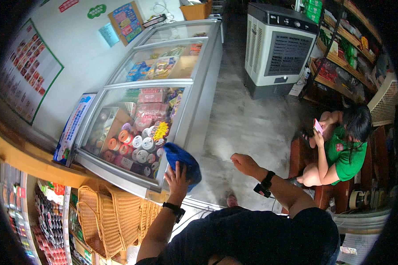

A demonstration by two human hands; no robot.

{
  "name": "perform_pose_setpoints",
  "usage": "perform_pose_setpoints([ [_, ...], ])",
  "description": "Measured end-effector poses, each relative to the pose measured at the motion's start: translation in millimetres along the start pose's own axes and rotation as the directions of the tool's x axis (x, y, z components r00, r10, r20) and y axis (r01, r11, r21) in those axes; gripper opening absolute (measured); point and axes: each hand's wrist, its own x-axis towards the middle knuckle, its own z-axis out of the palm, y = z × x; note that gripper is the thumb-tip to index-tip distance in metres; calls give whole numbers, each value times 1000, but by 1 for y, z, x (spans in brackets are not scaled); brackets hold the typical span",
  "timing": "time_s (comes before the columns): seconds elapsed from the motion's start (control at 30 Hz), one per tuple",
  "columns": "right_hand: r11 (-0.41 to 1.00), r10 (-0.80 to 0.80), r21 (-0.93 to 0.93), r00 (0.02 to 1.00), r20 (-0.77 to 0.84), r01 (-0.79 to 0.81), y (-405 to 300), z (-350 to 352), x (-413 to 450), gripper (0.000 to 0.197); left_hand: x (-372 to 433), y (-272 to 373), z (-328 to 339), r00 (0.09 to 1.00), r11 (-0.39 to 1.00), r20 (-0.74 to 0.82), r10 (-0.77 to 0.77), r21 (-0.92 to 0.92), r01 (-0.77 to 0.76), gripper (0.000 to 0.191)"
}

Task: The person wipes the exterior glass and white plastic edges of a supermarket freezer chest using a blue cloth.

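Observation:
My left hand (177,181) is on a bunched blue cloth (185,162), fingers spread across it. The cloth lies against the near right corner of a chest freezer (194,114) with sliding glass lids. Through the nearest glass lid (119,99) I see round tubs (142,142), pink packages (149,106) and a yellow starburst sign (161,130) bearing writing. Over the grey floor, apart from the freezer, hangs my right hand (247,164). Its fingers are curled, and nothing shows in them. Both wrists wear black straps with small devices.
Wicker baskets (119,218) stand below left, beside shelves of packaged goods (49,215). A person in a green shirt (345,155) sits at the right, holding a phone (317,126). An air cooler (278,49) stands ahead on the floor (238,122), near wooden display shelves (345,66).

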Motion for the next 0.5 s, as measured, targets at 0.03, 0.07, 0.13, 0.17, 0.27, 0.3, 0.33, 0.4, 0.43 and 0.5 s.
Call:
perform_pose_setpoints([
  [0.03, 998, -41, -36, 999, -7, 41, 11, -8, -4, 15, 9, -6, 21, 990, 968, -69, 122, 230, -103, 64],
  [0.07, 995, -77, -71, 997, -12, 76, 23, -14, -8, 16, 18, -10, 34, 961, 874, -105, 257, 450, -184, 61],
  [0.13, 994, -54, -95, 999, 8, 54, 45, -26, -13, 16, 42, -11, 33, 963, 826, -10, 270, 515, -227, 50],
  [0.17, 990, -61, -124, 998, 31, 64, 53, -32, -13, 16, 52, -17, 33, 961, 823, 1, 276, 516, -237, 48],
  [0.27, 991, 46, -127, 998, 37, -41, 78, -53, -13, 15, 74, -19, 30, 934, 878, -91, 345, 383, -287, 42],
  [0.3, 992, 75, -109, 996, 51, -69, 78, -59, -9, 15, 79, -23, 28, 921, 909, -146, 360, 278, -311, 41],
  [0.33, 990, 120, -86, 990, 80, -113, 79, -64, -4, 15, 92, -22, 24, 925, 908, -131, 357, 280, -311, 41],
  [0.4, 986, 166, -52, 980, 113, -161, 85, -64, 12, 15, 130, -19, 13, 916, 877, -7, 401, 290, -382, 37],
  [0.43, 992, 127, 10, 985, 117, -129, 92, -59, 23, 16, 151, -15, 10, 915, 874, 0, 405, 294, -387, 37],
  [0.5, 994, 76, 74, 990, 115, -85, 96, -51, 55, 17, 199, -6, 0, 869, 858, -166, 465, 328, -396, 30],
])
